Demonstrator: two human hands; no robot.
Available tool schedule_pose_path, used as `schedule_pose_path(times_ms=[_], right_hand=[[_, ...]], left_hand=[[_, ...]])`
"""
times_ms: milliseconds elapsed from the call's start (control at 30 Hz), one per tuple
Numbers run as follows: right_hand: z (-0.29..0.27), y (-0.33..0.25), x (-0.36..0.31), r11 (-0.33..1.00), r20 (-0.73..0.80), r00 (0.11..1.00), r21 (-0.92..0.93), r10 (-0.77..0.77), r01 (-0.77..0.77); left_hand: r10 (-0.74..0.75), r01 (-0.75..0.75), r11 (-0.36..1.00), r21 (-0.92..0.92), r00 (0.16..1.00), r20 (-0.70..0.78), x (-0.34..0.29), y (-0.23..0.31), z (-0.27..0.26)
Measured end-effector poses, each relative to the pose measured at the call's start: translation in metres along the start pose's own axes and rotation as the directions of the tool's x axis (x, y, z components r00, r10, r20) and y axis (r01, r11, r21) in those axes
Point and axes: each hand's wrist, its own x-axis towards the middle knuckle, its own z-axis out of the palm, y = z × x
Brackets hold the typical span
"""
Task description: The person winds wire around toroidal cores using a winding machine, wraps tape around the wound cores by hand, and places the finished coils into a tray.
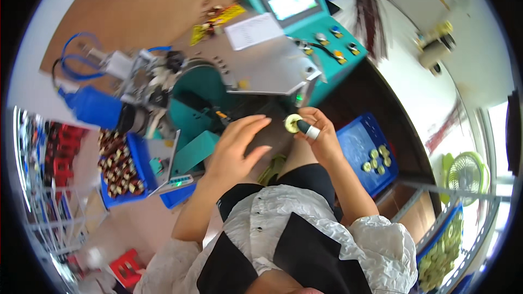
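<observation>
In my right hand (321,133) is a small round pale-yellow part (292,123) with a hole in its middle, pinched between the fingertips. One finger of that hand wears a dark cover with a white band (312,132). My left hand (239,144) is held open to the left of the part, its thumb and fingers apart and nothing in them. Both hands are above my lap, in front of a bench machine with a round teal recess (199,84) and a grey metal top plate (261,65).
A teal control box with a lit screen (293,2) stands behind the plate. Several pale round parts lie in a blue bin (351,144) at right. At left are a blue cylindrical motor (92,106) and a bin of brown-and-white parts (117,163). A green fan (466,174) is far right.
</observation>
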Motion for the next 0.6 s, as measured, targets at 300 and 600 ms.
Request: schedule_pose_path(times_ms=[300, 600], right_hand=[[0.124, -0.009, 0.015, 0.999, 0.351, 0.936, -0.026, 0.038, -0.031], [0.139, -0.011, 0.017, 0.995, 0.364, 0.931, -0.087, -0.017, 0.053]], left_hand=[[-0.037, 0.044, 0.998, 0.037, 0.985, -0.171, -0.013, -0.01, -0.048], [-0.412, 0.032, 0.125, -0.992, 0.911, -0.022, -0.039, -0.048, -0.052]])
